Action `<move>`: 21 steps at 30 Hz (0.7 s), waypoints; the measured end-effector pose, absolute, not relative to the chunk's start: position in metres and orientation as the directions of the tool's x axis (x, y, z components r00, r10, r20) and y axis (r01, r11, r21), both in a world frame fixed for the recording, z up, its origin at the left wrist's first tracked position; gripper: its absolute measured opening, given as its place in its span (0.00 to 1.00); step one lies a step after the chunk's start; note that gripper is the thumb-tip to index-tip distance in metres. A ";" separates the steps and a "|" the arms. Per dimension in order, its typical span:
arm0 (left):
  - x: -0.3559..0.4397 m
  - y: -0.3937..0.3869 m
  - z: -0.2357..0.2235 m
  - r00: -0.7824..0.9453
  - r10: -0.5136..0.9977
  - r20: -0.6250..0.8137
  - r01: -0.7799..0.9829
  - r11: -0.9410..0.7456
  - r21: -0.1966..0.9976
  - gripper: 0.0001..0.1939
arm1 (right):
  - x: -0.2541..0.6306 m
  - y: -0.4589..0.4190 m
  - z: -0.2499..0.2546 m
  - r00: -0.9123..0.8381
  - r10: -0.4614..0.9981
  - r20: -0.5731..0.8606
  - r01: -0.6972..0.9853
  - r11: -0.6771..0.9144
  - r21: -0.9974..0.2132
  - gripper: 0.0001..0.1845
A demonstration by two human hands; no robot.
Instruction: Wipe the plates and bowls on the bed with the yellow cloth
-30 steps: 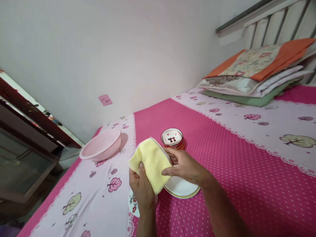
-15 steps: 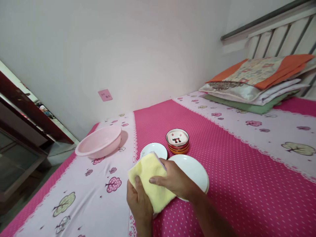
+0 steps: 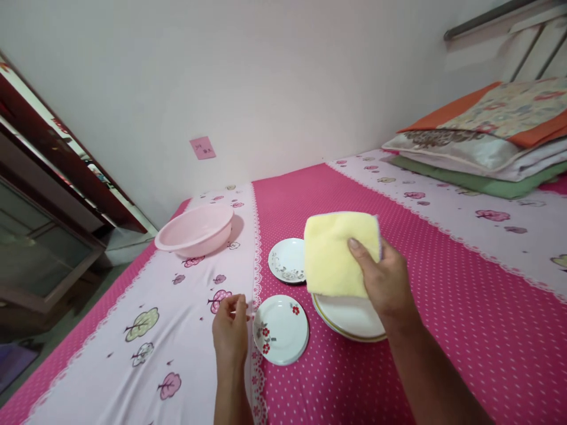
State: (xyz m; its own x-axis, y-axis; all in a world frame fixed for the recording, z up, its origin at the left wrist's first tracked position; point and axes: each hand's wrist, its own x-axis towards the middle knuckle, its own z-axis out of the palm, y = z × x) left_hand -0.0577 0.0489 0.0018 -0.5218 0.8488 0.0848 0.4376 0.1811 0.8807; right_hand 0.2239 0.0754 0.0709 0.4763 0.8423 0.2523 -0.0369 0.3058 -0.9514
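Resting near the bed's [image 3: 443, 283] left edge, a pale pink basin [image 3: 206, 239] stands close to the wall [image 3: 301, 88], where a pink paper [image 3: 202, 148] hangs. Nearer the camera, the left hand [image 3: 231, 324] has its thumb and fingers parted and loosely bent, just beside a white plate with red flowers [image 3: 283, 330]. Beyond that lies a white plate with a faint floral border [image 3: 286, 260], its right side covered from view by a yellow cloth [image 3: 332, 254]. This cloth hangs spread above the larger white plates [image 3: 352, 316], which are stacked and partly hidden; the right hand [image 3: 387, 280] pinches its right side, thumb on the front. Farthest right, pillows and folded bedding [image 3: 482, 144] lie piled near the wall.
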 end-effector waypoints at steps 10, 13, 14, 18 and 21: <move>-0.047 0.044 -0.008 -0.356 0.930 -0.091 0.687 0.326 0.649 0.09 | 0.228 0.080 0.065 0.572 0.797 0.193 -0.144 0.330 -0.933 0.24; -0.046 0.045 -0.009 -0.336 0.938 -0.084 0.710 0.311 0.632 0.10 | 0.230 0.081 0.063 0.578 0.791 0.201 -0.130 0.332 -0.934 0.24; -0.046 0.046 -0.010 -0.338 0.938 -0.077 0.713 0.309 0.629 0.11 | 0.230 0.081 0.062 0.585 0.785 0.204 -0.121 0.333 -0.935 0.25; -0.046 0.049 -0.013 -0.350 0.935 -0.050 0.712 0.301 0.634 0.10 | 0.234 0.082 0.061 0.619 0.761 0.193 -0.131 0.343 -0.930 0.26; -0.047 0.050 -0.016 -0.359 0.932 -0.037 0.700 0.295 0.650 0.07 | 0.236 0.083 0.061 0.617 0.765 0.186 -0.169 0.359 -0.918 0.27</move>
